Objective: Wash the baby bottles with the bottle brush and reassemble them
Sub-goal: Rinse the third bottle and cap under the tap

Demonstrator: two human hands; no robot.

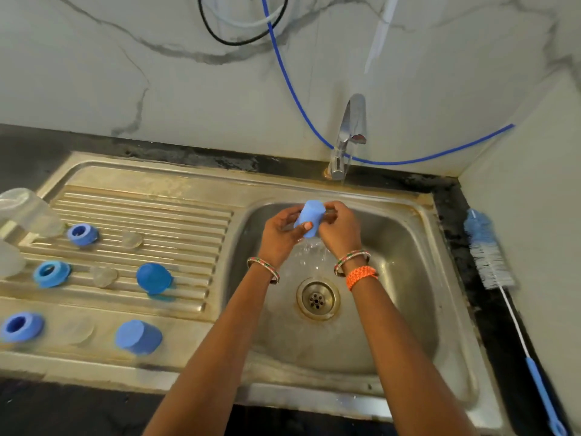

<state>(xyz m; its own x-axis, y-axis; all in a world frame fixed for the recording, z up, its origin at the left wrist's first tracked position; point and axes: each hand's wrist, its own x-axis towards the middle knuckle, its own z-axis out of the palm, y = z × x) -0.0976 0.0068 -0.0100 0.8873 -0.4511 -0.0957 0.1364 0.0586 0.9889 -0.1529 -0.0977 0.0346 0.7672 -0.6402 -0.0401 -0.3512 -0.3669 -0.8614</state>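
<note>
Caps: 3 counted. One light blue cap (308, 219) is held over the sink basin (405, 247), closed end up and tilted away, water running off below it. Two more blue caps lie on the drainboard (151, 196): darker cap (153, 278) near its right edge, paler cap (138, 337) on the flat front strip.
Collar rings: 3, all blue with a round centre hole. Back ring (82, 234), middle ring (51, 273), front ring (21, 327), in a rough column on the left of the drainboard.
Teats: 3 clear pieces, blurred. Back teat (132, 239), middle teat (103, 276), and a faint front teat (78, 332), each just right of a ring.
Bottles: 2 clear bodies partly in view at the left edge. Upper bottle (26, 212) lies tilted; lower bottle (9, 258) is cut off by the frame.
Bottle brush: 1. Brush (490, 256) lies on the dark counter right of the sink, blue-and-white bristles away from the camera, white wire shaft, blue handle toward the camera.
Writing/labels: none readable.
Left hand (279, 236): fingers curled round the held cap, thumb on its near side.
Right hand (339, 229): fingers curled, pinching the same cap from the right.
Tap (347, 136): water stream visible.
</note>
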